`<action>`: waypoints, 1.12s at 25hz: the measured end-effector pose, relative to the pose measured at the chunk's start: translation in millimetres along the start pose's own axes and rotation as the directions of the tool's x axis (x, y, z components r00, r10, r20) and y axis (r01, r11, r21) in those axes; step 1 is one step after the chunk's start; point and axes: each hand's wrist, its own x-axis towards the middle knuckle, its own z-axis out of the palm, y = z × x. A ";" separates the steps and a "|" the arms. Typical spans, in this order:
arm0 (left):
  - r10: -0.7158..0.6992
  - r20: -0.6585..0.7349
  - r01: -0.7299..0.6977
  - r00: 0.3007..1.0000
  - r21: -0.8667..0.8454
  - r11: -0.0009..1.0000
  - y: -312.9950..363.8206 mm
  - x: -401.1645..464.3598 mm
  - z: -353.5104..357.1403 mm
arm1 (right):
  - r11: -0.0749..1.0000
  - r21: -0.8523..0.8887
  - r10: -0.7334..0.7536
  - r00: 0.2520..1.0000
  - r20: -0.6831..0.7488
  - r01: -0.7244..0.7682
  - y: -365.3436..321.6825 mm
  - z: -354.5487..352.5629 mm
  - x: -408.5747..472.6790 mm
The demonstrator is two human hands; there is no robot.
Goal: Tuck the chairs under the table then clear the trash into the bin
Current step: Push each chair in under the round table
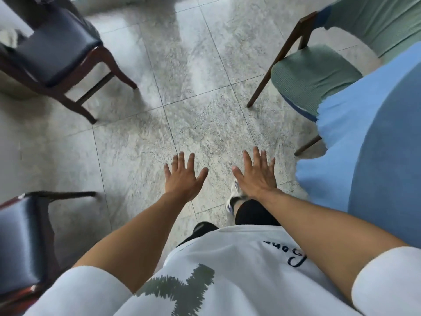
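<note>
Chairs (57, 46) apart on tiled floor (193, 87)

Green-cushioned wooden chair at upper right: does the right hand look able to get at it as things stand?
Probably yes. The right hand is open and holds nothing, and only bare grey tiled floor lies between it and the green-cushioned wooden chair. The blue cloth-covered table sits beside that path, not across it.

floor (193, 76): grey mottled square tiles; thin dark grout lines; pale daylight glare top centre
</note>
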 end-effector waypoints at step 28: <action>0.362 0.169 -0.393 0.917 0.212 0.895 280.0 744.8 -385.3 | 0.816 0.370 0.489 0.872 -0.030 -0.444 43.6 -469.7 637.0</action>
